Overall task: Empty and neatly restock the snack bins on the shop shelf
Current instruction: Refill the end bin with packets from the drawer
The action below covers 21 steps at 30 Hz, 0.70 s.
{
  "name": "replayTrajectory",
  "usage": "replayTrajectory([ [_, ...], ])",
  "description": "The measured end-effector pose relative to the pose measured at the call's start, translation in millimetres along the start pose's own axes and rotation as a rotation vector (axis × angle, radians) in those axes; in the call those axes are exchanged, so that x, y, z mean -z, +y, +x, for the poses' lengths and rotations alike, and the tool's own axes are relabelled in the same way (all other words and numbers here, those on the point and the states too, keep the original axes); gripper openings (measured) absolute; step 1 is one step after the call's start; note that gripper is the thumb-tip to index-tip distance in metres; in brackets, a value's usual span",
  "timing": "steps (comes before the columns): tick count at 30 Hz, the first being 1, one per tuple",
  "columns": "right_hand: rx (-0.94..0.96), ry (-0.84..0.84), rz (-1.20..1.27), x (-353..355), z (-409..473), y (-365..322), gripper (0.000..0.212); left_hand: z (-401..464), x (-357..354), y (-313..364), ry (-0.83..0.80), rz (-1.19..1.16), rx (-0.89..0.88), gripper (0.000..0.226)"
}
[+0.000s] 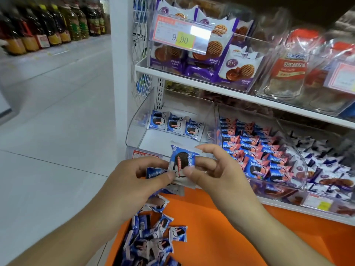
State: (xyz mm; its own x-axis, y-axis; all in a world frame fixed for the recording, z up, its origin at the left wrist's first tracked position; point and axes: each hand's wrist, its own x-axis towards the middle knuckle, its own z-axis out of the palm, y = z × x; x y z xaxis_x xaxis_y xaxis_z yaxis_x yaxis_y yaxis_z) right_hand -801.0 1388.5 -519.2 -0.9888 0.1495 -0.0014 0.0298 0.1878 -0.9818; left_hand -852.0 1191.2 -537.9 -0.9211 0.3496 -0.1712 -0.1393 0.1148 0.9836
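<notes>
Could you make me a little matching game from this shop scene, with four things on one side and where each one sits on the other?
Things:
1. blue cookie packet
2. three standing packets
3. loose packet pile
4. price tag reading 9.90

Places:
A. on the orange surface below the shelf
B. on the front of the upper clear bin
C. pinched between both hands
D. at the back of the nearly bare clear bin

Pairs: 1-C, 2-D, 3-A, 4-B

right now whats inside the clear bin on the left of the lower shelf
Three blue-and-white cookie packets stand in a row at the back of the clear bin. Its white floor shows in front of them; the near edge is hidden behind the packet both hands hold.
</notes>
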Motion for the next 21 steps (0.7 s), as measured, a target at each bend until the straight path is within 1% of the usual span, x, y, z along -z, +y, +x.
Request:
replayTrajectory([
  [3,0.084,0.022,-0.035,-8,-1,2,0.039,-2,0,-5,-0.009,0.014,0.012,0.023],
  [5,0.072,0.058,-0.031,-7,3,3,0.045,1,6,-8,-0.027,0.09,-0.015,0.029],
  [7,0.032,0.077,-0.062,-4,15,2,0.048,6,18,-12,-0.014,0.276,-0.068,0.04],
  [9,0.042,0.11,-0.217,-3,40,2,0.042,13,34,-13,0.046,0.436,-0.095,0.052],
  [11,0.124,0.152,-0.417,-9,80,7,0.035,23,51,-16,0.126,0.399,-0.061,0.051],
  [13,0.191,0.174,-0.571,-19,128,16,0.03,34,62,-19,0.183,0.339,-0.042,0.044],
  [16,0.22,0.106,-0.79,-41,195,30,0.025,48,72,-26,0.194,0.333,-0.029,0.037],
  [19,0.228,0.014,-0.988,-59,245,54,0.029,57,77,-32,0.187,0.323,-0.044,0.035],
  [21,0.223,0.011,-1.064,-65,267,70,0.023,61,81,-33,0.191,0.289,-0.04,0.035],
])
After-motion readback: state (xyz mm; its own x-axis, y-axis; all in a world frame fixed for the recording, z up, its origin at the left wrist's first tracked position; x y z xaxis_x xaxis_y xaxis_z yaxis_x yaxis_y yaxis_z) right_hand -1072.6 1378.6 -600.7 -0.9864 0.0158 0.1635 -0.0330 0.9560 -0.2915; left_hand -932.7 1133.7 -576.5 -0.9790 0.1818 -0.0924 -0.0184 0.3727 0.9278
